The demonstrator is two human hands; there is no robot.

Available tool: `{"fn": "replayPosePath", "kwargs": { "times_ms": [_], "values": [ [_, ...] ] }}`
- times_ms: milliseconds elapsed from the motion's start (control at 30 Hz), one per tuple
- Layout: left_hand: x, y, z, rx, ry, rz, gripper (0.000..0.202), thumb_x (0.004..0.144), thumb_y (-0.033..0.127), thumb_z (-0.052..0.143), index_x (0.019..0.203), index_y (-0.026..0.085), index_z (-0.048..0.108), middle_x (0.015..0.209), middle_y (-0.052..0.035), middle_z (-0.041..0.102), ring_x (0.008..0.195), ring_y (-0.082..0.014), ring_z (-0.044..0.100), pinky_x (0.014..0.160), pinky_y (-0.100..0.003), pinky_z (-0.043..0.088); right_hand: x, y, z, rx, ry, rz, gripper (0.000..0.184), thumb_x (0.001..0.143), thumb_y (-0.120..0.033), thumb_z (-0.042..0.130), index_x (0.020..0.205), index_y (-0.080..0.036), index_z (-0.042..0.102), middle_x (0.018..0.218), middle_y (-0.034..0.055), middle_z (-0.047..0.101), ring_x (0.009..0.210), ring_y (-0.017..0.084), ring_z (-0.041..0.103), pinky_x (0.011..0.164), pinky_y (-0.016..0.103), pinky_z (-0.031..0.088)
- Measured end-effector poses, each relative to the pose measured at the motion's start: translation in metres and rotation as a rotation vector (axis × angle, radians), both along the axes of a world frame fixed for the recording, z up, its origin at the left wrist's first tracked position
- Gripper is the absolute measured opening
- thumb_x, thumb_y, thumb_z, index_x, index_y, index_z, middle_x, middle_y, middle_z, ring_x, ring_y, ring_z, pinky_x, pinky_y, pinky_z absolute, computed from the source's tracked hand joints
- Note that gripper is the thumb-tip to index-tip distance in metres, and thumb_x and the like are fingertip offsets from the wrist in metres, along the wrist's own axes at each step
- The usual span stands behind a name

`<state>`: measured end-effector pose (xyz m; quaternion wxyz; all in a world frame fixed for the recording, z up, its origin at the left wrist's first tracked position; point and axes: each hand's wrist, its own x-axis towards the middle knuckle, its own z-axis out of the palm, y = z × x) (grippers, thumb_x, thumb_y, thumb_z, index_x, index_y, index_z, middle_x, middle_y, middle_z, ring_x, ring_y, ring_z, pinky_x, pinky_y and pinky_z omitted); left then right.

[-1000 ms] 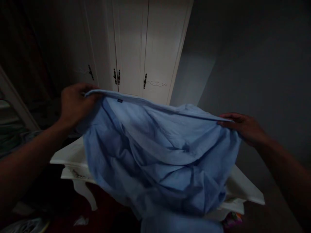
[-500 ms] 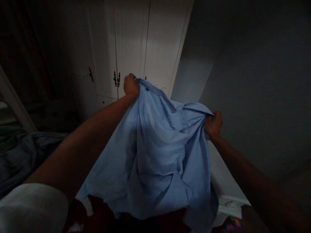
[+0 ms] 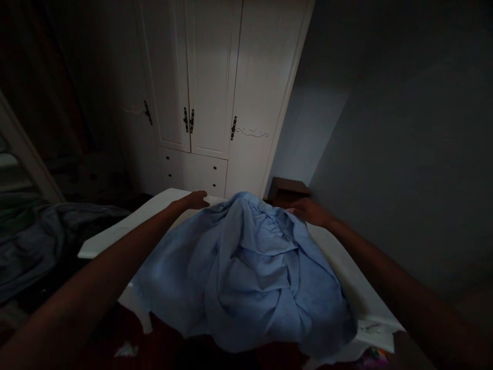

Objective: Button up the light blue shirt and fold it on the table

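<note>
A light blue shirt point(image 3: 246, 272) lies crumpled on a white table point(image 3: 115, 234), its lower part hanging over the near edge. My left hand point(image 3: 194, 200) rests at the shirt's far left edge, low on the table, fingers closed on the cloth as far as I can tell in the dim light. My right hand point(image 3: 308, 210) sits at the far right edge of the shirt, fingers curled down on the fabric.
A white wardrobe point(image 3: 215, 92) with dark handles and drawers stands behind the table. A small brown box or stool point(image 3: 288, 189) sits by the grey wall point(image 3: 404, 128). Dark bedding point(image 3: 46, 241) lies at the left. The floor below is dark red.
The shirt was held up in the air by both hands. Both hands have now dropped forward and laid it on the table, where it lies bunched.
</note>
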<state>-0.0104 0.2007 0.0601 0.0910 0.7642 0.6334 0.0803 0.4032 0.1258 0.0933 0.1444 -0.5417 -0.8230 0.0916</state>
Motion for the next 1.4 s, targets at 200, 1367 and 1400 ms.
{"fn": "replayPosePath", "kwargs": {
  "times_ms": [200,1367,1400],
  "values": [
    [-0.061,-0.039,-0.032,-0.04,0.089,0.184,0.048,0.075,0.03,0.058,0.121,0.019,0.063,0.127,-0.0153,0.065,0.116,-0.0291,0.062,0.093,-0.035,0.047,-0.107,0.009,-0.014,0.198,-0.073,0.207,0.044,0.086,-0.023,0.054,0.129,-0.015,0.059,0.13,0.0139,0.061,0.12,0.027,0.055,0.104,0.04,0.041],
    [-0.028,-0.144,-0.051,-0.097,-0.129,0.186,0.049,0.078,0.038,0.062,0.122,0.015,0.06,0.117,-0.0175,0.068,0.106,-0.0328,0.064,0.085,-0.039,0.049,-0.111,0.089,-0.051,0.218,0.459,-0.46,0.018,0.068,-0.005,0.055,0.079,-0.016,0.064,0.09,0.0093,0.068,0.093,0.023,0.062,0.09,0.034,0.046],
    [-0.025,-0.145,-0.051,-0.078,-0.14,0.165,0.036,0.079,0.031,0.059,0.111,0.016,0.065,0.114,-0.0159,0.069,0.103,-0.0308,0.066,0.083,-0.036,0.049,-0.108,0.084,-0.051,0.194,0.461,-0.457,0.019,0.067,-0.004,0.057,0.078,-0.016,0.064,0.091,0.0099,0.068,0.096,0.024,0.061,0.092,0.035,0.046]
  ]
}}
